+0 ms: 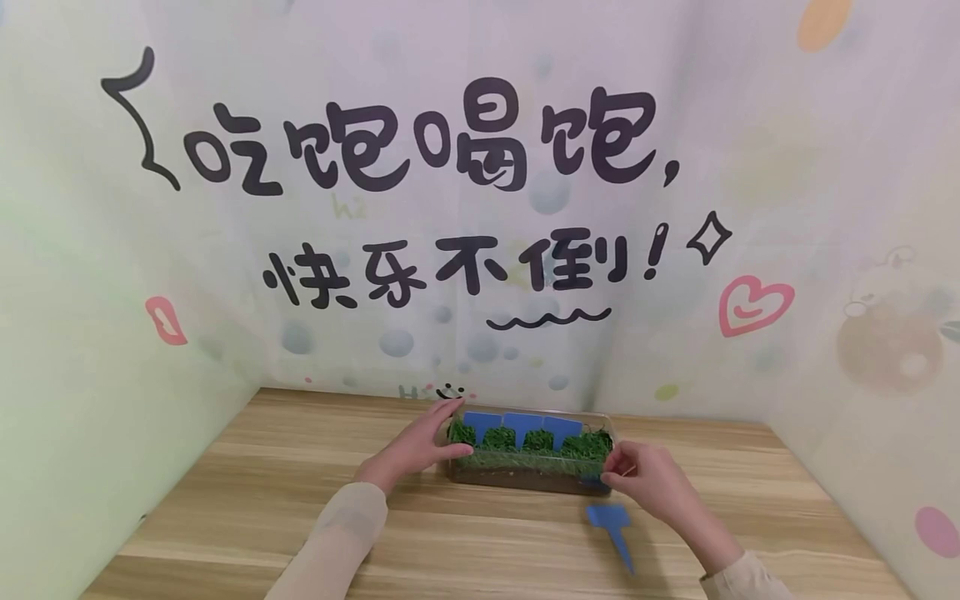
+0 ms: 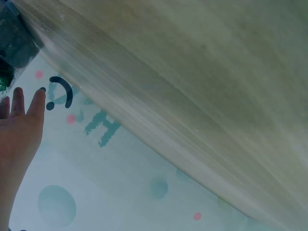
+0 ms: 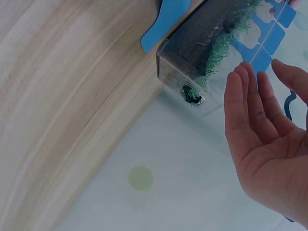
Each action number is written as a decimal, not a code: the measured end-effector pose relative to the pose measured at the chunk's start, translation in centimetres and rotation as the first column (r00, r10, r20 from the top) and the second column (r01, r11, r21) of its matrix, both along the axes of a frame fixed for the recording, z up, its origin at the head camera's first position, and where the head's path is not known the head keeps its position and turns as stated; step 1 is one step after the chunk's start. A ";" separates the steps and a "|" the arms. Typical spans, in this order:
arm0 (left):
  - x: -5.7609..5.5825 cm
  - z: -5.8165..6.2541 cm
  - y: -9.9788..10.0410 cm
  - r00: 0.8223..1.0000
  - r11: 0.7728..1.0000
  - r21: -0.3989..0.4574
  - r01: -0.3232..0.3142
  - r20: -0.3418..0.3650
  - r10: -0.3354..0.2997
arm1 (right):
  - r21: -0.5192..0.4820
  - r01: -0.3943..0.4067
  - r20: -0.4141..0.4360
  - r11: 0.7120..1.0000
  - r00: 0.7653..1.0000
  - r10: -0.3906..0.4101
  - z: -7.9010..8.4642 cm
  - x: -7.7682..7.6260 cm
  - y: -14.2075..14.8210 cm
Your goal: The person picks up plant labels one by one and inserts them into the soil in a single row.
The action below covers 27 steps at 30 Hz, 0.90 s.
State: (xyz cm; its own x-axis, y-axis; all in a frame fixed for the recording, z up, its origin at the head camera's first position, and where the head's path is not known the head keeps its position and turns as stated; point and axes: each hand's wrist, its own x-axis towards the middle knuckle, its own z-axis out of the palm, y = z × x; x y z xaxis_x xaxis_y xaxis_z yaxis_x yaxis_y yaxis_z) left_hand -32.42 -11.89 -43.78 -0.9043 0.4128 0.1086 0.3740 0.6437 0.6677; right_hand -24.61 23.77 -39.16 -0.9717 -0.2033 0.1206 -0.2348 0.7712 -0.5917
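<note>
A clear plastic planter box [image 1: 525, 482] with dark soil and green artificial grass [image 1: 588, 445] stands on the table. Several blue T-shaped plant labels [image 1: 522, 428] stick up in a row from the grass. My left hand [image 1: 412, 450] spans the box's left end, thumb along the front rim and the fairly straight fingers toward the back. At the right end, my right hand [image 1: 651, 477] has its fingertips close to the box corner. In the right wrist view those fingers [image 3: 236, 103] are nearly straight, the thumb apart, and nothing shows between them. Another blue label [image 1: 611, 518] lies on the table before the box.
The wooden table [image 1: 480, 533] reaches back to a printed curtain [image 1: 480, 358] with large dark characters, close behind the box. More curtain hangs at the left and right sides.
</note>
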 end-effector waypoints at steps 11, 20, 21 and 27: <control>-0.1 -0.2 -0.1 1.000 1.000 -0.001 0.004 -0.007 -0.004 | 0.031 -0.076 0.078 0.997 0.994 0.073 -0.7 0.2 0.6; -0.1 -0.1 0.0 1.000 1.000 -0.004 0.000 -0.006 0.000 | -0.006 -0.122 0.185 0.992 0.975 0.121 -1.1 0.5 1.1; -0.1 -0.1 0.0 1.000 1.000 -0.004 0.000 -0.005 0.000 | 0.003 -0.120 0.191 0.993 0.975 0.117 -1.1 0.6 1.1; -0.1 -0.1 0.0 1.000 1.000 0.001 0.000 0.000 0.000 | 0.052 -0.094 0.247 0.994 0.966 0.078 -1.3 0.8 1.2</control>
State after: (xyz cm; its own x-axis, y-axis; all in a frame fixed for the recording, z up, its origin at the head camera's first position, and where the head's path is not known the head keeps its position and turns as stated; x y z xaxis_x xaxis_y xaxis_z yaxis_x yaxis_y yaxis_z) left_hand -32.49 -11.85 -43.84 -0.9043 0.4127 0.1093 0.3741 0.6427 0.6686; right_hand -23.82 24.95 -40.51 -0.9486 -0.2867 -0.1339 -0.1561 0.7920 -0.5902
